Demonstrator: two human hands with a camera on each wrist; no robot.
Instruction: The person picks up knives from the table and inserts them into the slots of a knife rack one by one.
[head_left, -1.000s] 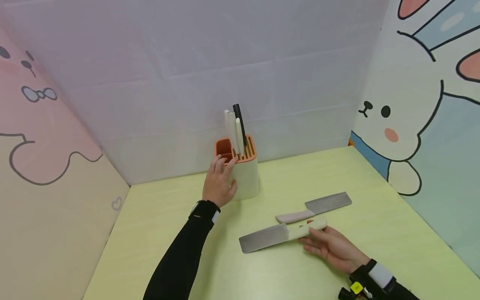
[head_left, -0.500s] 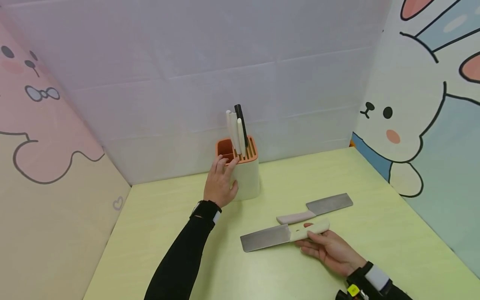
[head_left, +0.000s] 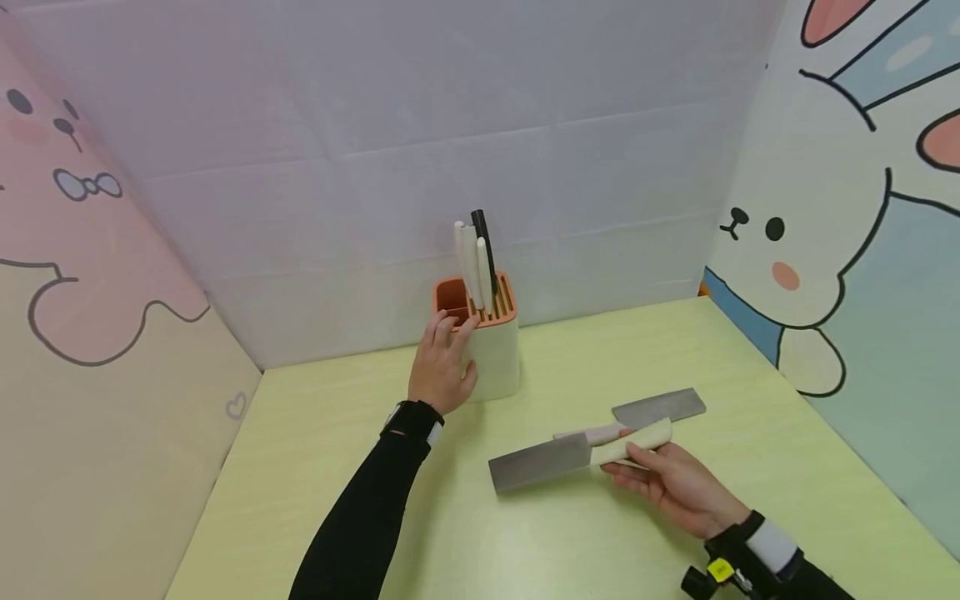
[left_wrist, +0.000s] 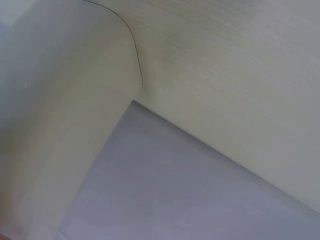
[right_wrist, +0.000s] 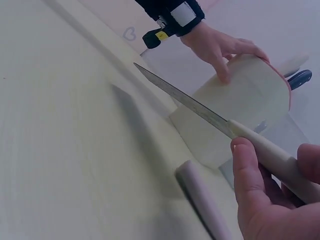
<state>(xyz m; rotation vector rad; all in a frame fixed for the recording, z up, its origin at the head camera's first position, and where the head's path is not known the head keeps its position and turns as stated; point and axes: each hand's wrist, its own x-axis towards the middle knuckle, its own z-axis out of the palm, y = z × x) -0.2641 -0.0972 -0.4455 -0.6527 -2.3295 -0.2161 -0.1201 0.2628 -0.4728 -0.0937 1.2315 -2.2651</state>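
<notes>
Pale green, the counter (head_left: 337,467) is carrying everything here, and the biggest change on it is the cleaver (head_left: 577,457): a second ago it was lying flat near the right hand, and now it is coming up off the surface, its blade tilting and its shadow falling on the counter beneath, as the right wrist view shows. It has also shifted slightly to the right and farther away, so its cream handle is now covering part of the second cleaver (head_left: 658,407), which is lying flat just beyond it where it lay before.

The knife block (head_left: 491,354), cream with an orange top, is standing at the far middle of the counter with white and black handles sticking up from its slots, unmoved.

The left hand (head_left: 441,367) is staying where it was, pressing against the left side of the block with fingers reaching up to its rim, loosely wrapping it. The right hand (head_left: 678,483) is gripping the raised cleaver's handle, thumb on top and fingers curling underneath, palm turning upward, wrist near the right edge.
</notes>
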